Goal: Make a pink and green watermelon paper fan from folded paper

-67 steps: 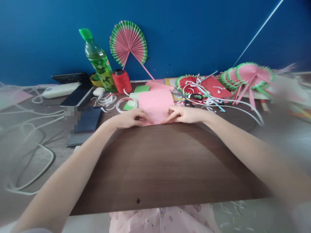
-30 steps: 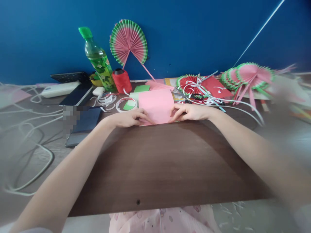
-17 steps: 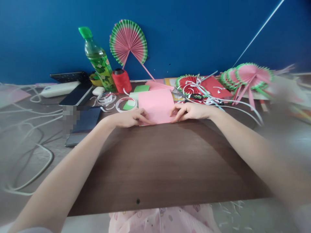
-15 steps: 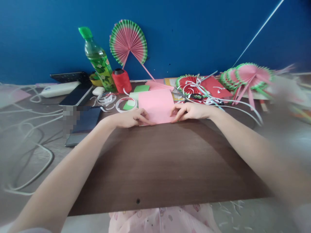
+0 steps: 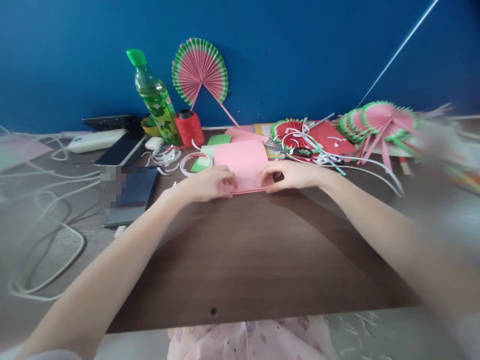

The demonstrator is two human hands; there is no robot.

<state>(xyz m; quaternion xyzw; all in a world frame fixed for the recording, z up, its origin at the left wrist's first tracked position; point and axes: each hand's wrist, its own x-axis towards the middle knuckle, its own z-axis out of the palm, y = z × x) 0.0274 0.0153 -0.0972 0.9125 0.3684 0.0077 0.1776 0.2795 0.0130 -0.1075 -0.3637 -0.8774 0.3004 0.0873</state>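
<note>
A sheet of pink paper [image 5: 242, 160] lies at the middle of the table, its near edge slightly raised in a narrow fold. My left hand [image 5: 215, 183] pinches that edge at its left end, fingers curled. At the right end my right hand [image 5: 283, 176] pinches the same edge, thumb and fingers bent round it. Behind the sheet is a pleated pink paper piece [image 5: 245, 135]. A roll of white tape [image 5: 195, 164] and green paper [image 5: 218, 139] sit just left of the sheet. Scissors [image 5: 300, 151] lie beyond my right hand.
Against the blue wall stand a green bottle [image 5: 159, 107], a red thread spool [image 5: 189, 129] and a round pleated fan [image 5: 200, 72]. More paper fans [image 5: 386, 120] are piled at the right. A dark phone-like slab [image 5: 137, 190] and white cables [image 5: 75, 240] lie left.
Both hands have curled their fingers more around the near edge, which now shows a narrow fold. My left hand has shifted slightly right. The camera view has shifted a little.
</note>
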